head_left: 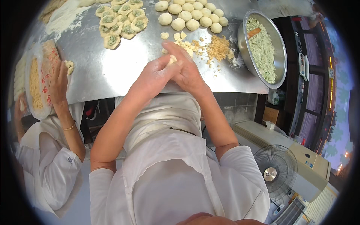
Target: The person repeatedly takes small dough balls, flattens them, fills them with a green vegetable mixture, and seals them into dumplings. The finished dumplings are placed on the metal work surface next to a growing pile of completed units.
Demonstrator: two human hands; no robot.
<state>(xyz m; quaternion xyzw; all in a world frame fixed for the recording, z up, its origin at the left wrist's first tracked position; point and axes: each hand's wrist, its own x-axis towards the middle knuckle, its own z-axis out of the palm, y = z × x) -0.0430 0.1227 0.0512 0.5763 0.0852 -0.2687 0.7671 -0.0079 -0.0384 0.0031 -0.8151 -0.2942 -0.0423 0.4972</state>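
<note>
In front of my body, at the near part of the metal table [108, 69], my left hand [153, 76] and my right hand [186, 70] are pressed together. A small pale piece of dough [172, 59] shows between them; the rest of it is hidden by my fingers. Just past my fingertips lie pale yellow chopped bits [186, 46] and a heap of brown crumbs [219, 47]. Round dough balls [185, 15] sit in rows farther back. To their left are several flat dough pieces with green filling [108, 20], some overlapping.
A steel bowl [282, 69] of green-flecked filling [260, 50], with a wooden-looking utensil [254, 32] in it, stands at the table's right edge. At left, a co-worker's hand [56, 80] touches a plastic bag [45, 71] beside brown crumbs. A fan [275, 172] stands lower right.
</note>
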